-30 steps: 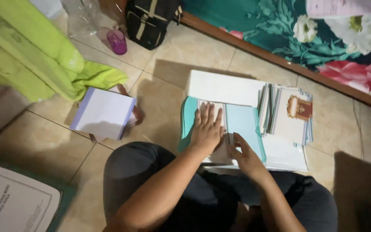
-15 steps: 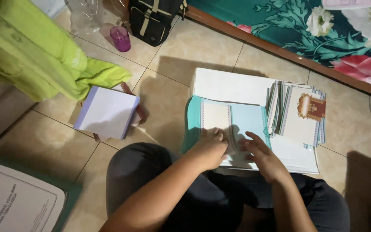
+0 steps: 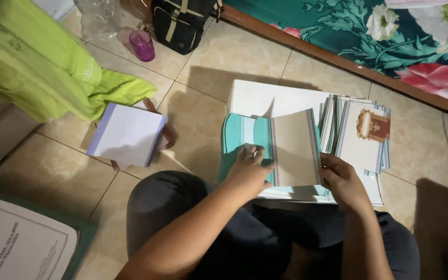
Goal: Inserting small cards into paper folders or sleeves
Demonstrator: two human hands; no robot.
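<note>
1. Two hands busy at one teal folder (image 3: 239, 136), taken as the landmark, lying open on the tiled floor (image 3: 219, 57) just ahead of the knees.
2. Far left of the folder: green cloth (image 3: 37, 67), heaped.
3. Nearer, left of the folder: white notepad (image 3: 126, 135), flat, apart from it.
4. Up and left of the folder: purple cup (image 3: 142, 44), beside a black bag (image 3: 182, 23).
5. On the folder's left half: left hand (image 3: 249, 168), fingers curled, pressing down and pinching the lower edge of a beige card (image 3: 292, 148).
6. Over the folder's middle: beige card lifted, standing tilted.
7. At the card's lower right corner: right hand (image 3: 342, 182), fingers closed on that edge.
8. Right of the folder: stack of printed cards (image 3: 364, 137), fanned, touching it.
</note>
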